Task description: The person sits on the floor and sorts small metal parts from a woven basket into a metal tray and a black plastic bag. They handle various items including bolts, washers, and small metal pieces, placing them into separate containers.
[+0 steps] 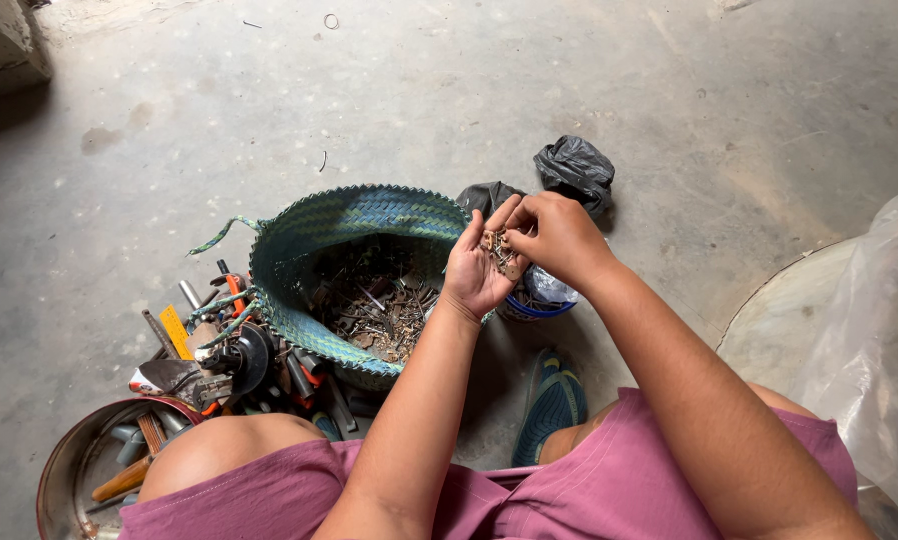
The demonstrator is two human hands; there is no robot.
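A small heap of rusty bits (499, 252), judged light, hard, sharp-edged and easily spilled, is cupped in the open left hand (481, 270) above the basket (299, 240) and picked singly by the pinched fingers (522, 222) of the right hand (559, 238).

Two crumpled black plastic bags lie on the concrete floor (669, 100) just beyond the woven basket (299, 240): the black bag (575, 168) farther off, and a second black bag (487, 196) touching the basket's rim. A clear bag (547, 288) sits in a small blue-rimmed tub (535, 311). At far right hangs a large, see-through plastic sheet (869, 330). No labels, signs or screens can be made out.
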